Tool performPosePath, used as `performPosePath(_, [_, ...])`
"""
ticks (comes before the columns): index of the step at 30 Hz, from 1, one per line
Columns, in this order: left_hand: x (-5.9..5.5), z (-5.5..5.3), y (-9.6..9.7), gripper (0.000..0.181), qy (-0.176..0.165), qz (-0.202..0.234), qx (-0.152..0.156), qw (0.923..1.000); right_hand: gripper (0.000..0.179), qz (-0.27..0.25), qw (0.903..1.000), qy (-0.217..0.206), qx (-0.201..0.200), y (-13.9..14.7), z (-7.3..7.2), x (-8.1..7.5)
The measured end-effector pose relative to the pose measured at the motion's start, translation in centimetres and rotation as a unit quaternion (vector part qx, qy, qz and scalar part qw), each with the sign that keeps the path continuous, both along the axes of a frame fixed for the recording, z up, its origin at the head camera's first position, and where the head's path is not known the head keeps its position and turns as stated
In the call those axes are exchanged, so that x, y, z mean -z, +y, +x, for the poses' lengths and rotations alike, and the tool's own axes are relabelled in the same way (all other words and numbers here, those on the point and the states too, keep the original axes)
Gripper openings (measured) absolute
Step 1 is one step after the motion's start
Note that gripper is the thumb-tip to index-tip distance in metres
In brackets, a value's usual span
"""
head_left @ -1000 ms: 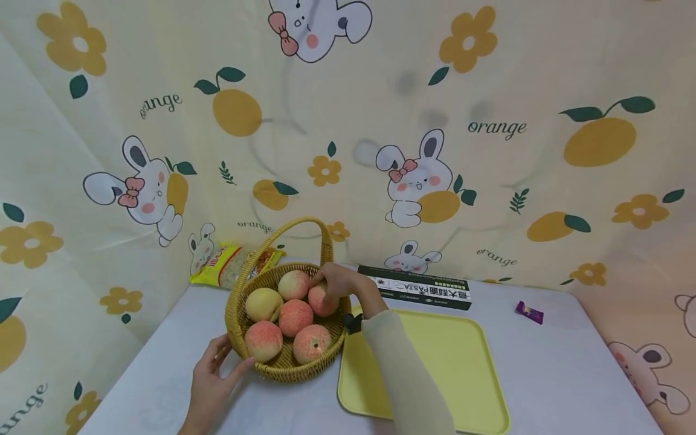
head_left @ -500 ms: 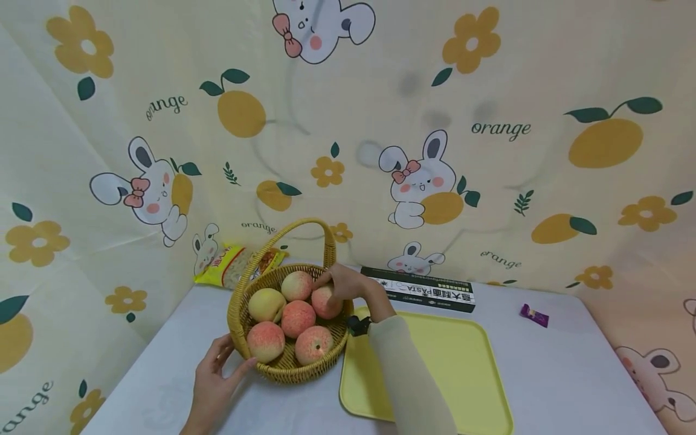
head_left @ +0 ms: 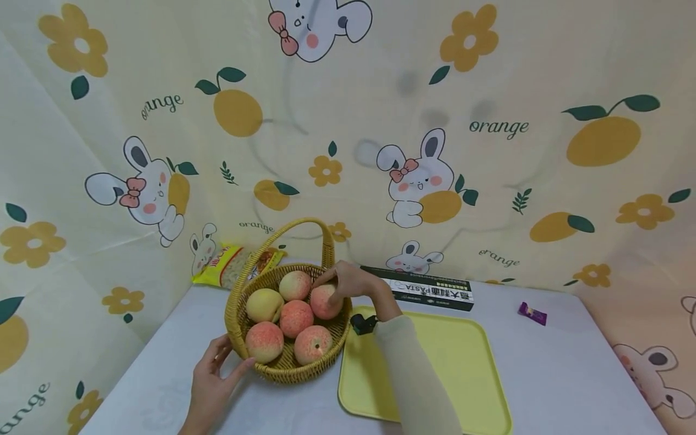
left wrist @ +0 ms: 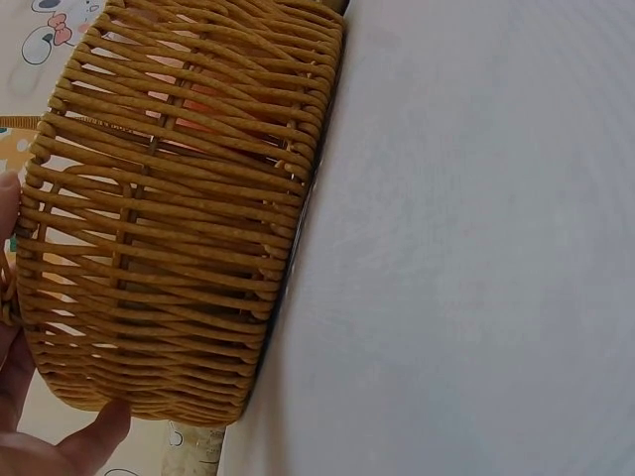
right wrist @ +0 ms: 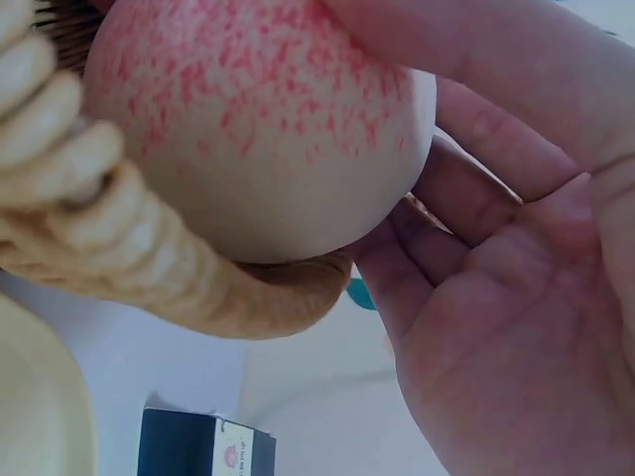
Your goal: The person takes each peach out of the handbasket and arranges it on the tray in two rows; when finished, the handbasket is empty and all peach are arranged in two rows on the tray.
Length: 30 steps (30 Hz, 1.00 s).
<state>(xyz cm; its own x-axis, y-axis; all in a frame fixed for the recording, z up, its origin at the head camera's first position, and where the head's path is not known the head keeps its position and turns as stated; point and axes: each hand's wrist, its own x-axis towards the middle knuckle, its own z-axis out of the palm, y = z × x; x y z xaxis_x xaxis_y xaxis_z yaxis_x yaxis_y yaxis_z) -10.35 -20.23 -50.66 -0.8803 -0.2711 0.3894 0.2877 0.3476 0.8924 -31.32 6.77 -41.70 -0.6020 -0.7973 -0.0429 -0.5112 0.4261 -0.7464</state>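
Observation:
A woven wicker basket [head_left: 290,376] with a tall arched handle stands on the table, with several peaches inside. My right hand [head_left: 350,281] is at the basket's right side, fingers and thumb around a pink-and-cream peach [head_left: 324,303]. In the right wrist view that peach [right wrist: 263,149] sits between thumb and fingers, just above the basket's rim [right wrist: 198,288]. My left hand [head_left: 212,374] holds the basket's left side near the front. Its thumb [left wrist: 104,436] presses the weave in the left wrist view. A yellow peach [head_left: 264,305] lies among the pink ones.
A yellow tray [head_left: 451,362] lies right of the basket, under my right forearm. Behind it is a black-and-white pasta box [head_left: 429,293]. A yellow food packet [head_left: 231,266] lies behind the basket, and a small purple wrapped snack [head_left: 532,313] lies far right.
My right hand and wrist have shifted slightly right, uncovering more of the peach. The basket and left hand stay in place.

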Motion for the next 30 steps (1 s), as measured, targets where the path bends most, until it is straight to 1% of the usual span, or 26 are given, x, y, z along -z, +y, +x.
performPosePath(4, [0.2,0.0,0.0,0.054,0.014,-0.002,0.005,0.9999,0.051,-0.018,0.9998,-0.005,0.0,0.2,0.3,-0.4])
performPosePath(6, [0.3,0.0,0.0,0.054,0.02,-0.002,0.007,0.9998,0.05,-0.044,0.999,-0.009,-0.006,0.4,0.4,-0.8])
performPosePath(7, [0.2,0.0,0.1,0.054,0.022,-0.001,0.008,0.9997,0.049,-0.058,0.9982,-0.016,-0.009,0.6,0.7,-1.4])
performPosePath(8, [0.2,0.0,0.0,0.053,0.023,0.0,0.008,0.9997,0.049,-0.069,0.9974,-0.02,-0.01,0.7,0.8,-1.6])
performPosePath(12, [0.1,0.0,0.0,0.052,0.029,0.002,0.01,0.9995,0.049,-0.105,0.9935,-0.045,0.001,1.3,1.0,-2.1])
performPosePath(13, [0.1,0.0,0.0,0.052,0.032,0.002,0.012,0.9994,0.049,-0.11,0.9926,-0.052,0.007,1.6,1.0,-2.2])
performPosePath(14, [0.1,-0.1,-0.1,0.053,0.034,0.002,0.014,0.9993,0.05,-0.117,0.9916,-0.055,0.012,1.8,0.8,-1.8])
performPosePath(17, [0.1,-0.1,-0.1,0.053,0.038,0.002,0.017,0.9991,0.048,-0.142,0.9875,-0.066,0.015,2.7,0.8,-1.7])
performPosePath(21, [0.2,-0.2,-0.2,0.057,0.047,0.001,0.02,0.9987,0.047,-0.177,0.9799,-0.09,0.02,4.1,0.9,-1.6])
performPosePath(24, [0.3,-0.2,-0.3,0.058,0.058,0.001,0.024,0.998,0.048,-0.2,0.9731,-0.11,0.032,5.2,1.0,-1.6])
performPosePath(27, [0.2,-0.2,-0.3,0.058,0.063,0.002,0.028,0.9976,0.048,-0.215,0.9674,-0.126,0.047,6.3,1.1,-1.6])
performPosePath(30, [0.2,-0.2,-0.3,0.056,0.059,0.001,0.029,0.9978,0.049,-0.223,0.9634,-0.137,0.059,7.4,1.4,-1.4])
